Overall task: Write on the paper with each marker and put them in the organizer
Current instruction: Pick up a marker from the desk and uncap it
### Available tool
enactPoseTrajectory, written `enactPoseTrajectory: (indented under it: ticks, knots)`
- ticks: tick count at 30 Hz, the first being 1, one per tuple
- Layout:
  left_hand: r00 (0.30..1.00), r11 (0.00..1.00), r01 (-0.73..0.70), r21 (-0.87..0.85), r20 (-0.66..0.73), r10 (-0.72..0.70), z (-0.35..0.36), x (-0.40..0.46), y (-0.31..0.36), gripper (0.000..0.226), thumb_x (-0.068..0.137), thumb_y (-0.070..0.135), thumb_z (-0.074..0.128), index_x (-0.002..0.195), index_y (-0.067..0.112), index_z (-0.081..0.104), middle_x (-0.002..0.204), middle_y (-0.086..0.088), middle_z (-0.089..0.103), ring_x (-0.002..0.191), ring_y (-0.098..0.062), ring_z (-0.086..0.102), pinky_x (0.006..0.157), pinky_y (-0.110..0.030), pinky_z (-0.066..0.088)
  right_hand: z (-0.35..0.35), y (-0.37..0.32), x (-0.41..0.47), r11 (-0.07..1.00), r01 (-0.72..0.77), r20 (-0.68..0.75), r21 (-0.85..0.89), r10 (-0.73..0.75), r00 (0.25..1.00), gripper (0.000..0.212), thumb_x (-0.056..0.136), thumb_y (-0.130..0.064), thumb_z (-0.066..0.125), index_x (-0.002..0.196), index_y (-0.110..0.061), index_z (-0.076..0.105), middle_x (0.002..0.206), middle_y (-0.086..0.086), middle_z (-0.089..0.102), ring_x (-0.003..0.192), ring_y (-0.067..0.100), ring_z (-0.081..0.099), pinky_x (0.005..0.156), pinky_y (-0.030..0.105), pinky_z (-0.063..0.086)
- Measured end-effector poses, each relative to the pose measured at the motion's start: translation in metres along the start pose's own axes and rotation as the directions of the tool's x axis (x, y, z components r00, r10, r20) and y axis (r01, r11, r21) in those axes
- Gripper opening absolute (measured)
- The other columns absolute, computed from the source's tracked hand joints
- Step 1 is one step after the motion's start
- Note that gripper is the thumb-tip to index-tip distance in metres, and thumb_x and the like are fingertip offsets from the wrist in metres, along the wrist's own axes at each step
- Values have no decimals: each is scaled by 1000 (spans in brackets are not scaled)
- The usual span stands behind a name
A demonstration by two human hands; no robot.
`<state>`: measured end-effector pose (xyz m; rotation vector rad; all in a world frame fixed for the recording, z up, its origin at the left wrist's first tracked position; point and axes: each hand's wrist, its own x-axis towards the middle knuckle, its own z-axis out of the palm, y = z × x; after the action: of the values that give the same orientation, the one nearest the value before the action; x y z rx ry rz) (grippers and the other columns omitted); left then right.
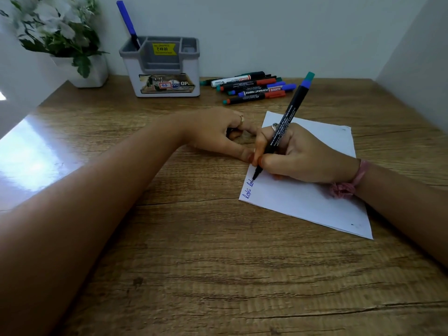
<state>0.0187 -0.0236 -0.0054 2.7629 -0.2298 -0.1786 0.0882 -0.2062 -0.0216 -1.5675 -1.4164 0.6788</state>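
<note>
My right hand [303, 156] grips a black marker [291, 110] with a blue and green end, its tip touching the left edge of the white paper [303, 202], where blue handwriting [248, 190] shows. My left hand [218, 134] rests on the table beside the paper's left edge, fingers loosely curled, fingertips at the edge; whether it holds something small I cannot tell. A pile of several markers [252, 87] lies behind the paper. The grey and white organizer [164, 69] stands at the back with one blue marker [127, 20] upright in its left compartment.
A white pot with a green and white plant [60, 37] stands at the back left corner. Walls close in the wooden table [194, 263] at the back and right. A bright glare lies on the table's left side.
</note>
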Motion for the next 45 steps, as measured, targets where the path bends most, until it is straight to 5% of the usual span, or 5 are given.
enactPoseTrajectory:
  ticks: [18,24,31,41,45]
  knots:
    - [1000,1000,-19,-22,10,19,-1,1,-2,21,58,80,45,78,78,37,75,4,45,71,-16,43,66,-40,39,0,-2,0,999,-15,-29,-35,14,999,21,70,-22,61,72,-2,56,60,12,58,47,4,48,46,16,39]
    - [1000,999,-18,-37,3,18,-2,0,-1,19,59,77,45,76,78,37,73,5,43,68,-13,41,64,-35,36,1,-3,-1,999,-13,-56,-39,11,998,6,75,-8,56,74,-3,59,52,-16,56,45,0,50,45,10,37]
    - [1000,999,-8,-46,-1,8,-2,0,-3,19,59,77,46,77,77,38,74,3,45,69,-14,42,65,-38,37,1,-4,0,1000,-24,-54,-17,23,998,13,74,-13,60,75,0,60,59,-6,59,46,1,51,45,12,39]
    - [994,974,60,-218,-77,-79,2,-1,-6,74,65,62,70,129,46,37,69,4,45,60,-5,42,59,-22,37,-17,-14,7,949,30,-296,315,68,953,11,77,-6,49,74,-15,53,54,-1,44,45,10,39,41,19,31]
    - [979,938,35,-345,-176,-101,3,-4,-5,89,60,60,76,134,36,34,76,-3,43,66,-12,44,68,-41,46,-26,-15,3,958,46,-308,284,46,950,8,79,-8,47,80,-8,55,59,5,51,52,14,47,47,23,36]
